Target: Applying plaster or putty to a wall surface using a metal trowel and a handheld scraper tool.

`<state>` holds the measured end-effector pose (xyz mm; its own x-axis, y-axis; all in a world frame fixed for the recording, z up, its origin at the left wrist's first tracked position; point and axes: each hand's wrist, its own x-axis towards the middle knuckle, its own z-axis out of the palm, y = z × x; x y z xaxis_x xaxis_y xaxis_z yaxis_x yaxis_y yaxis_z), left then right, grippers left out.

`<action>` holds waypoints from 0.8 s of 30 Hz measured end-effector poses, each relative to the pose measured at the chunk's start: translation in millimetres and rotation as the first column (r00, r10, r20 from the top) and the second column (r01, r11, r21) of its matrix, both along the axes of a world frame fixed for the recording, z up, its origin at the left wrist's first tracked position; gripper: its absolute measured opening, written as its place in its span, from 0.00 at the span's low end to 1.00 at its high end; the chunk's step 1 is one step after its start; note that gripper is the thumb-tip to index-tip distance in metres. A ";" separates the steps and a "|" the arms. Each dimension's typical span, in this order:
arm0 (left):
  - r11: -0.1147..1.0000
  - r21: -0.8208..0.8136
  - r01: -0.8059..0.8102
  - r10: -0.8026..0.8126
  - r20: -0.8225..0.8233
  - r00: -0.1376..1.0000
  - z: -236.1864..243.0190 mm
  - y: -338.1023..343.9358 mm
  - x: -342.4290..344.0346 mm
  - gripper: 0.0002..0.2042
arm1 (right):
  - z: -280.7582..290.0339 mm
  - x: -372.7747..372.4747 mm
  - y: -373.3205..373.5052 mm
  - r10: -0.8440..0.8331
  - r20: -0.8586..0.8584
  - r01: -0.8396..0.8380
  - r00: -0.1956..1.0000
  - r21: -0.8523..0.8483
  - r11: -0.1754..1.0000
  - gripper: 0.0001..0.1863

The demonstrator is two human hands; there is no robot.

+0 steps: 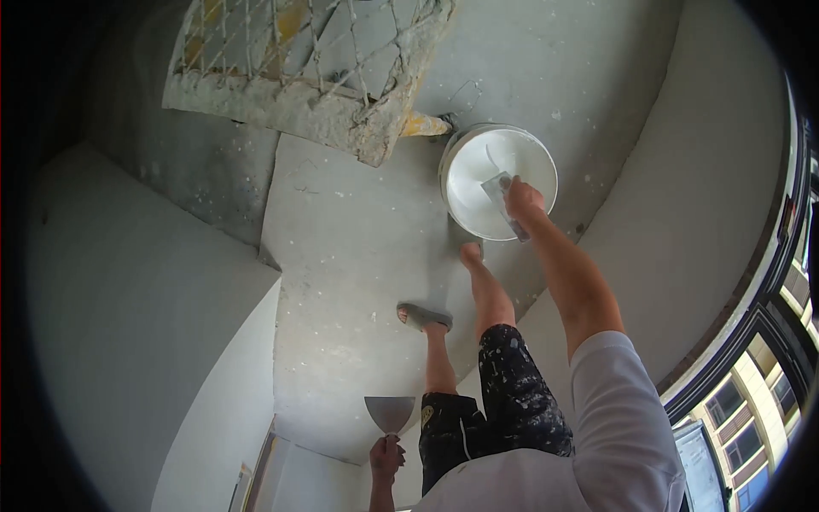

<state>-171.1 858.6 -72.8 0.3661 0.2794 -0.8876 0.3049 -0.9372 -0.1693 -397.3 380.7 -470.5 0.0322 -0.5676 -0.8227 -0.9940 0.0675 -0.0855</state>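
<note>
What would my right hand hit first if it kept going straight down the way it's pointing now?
The right hand holds a putty knife aimed into the white bucket. Going straight on, the blade would probably meet the white paste inside first, though the picture doesn't show whether it already touches.

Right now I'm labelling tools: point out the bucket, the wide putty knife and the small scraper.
bucket (467,147), head view, left rim.
wide putty knife (390,413), head view, blade middle.
small scraper (496,189), head view, blade.
</note>
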 end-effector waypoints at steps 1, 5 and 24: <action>0.999 -0.021 0.034 -0.034 -0.027 0.999 2.5 -5.0 4.4 0.17 | 25.9 -8.8 5.3 0.007 -0.010 -0.007 1.000 -0.016 1.000 0.16; 0.965 -0.252 -0.070 0.053 -0.071 0.996 -4.8 4.0 9.9 0.18 | 117.5 -62.8 29.3 -0.142 -0.132 0.137 0.981 -0.041 0.990 0.26; 0.276 -0.938 0.210 -0.121 0.183 0.976 218.8 150.0 149.2 0.16 | 613.8 22.2 294.1 -0.071 0.996 0.650 0.060 0.015 0.760 0.15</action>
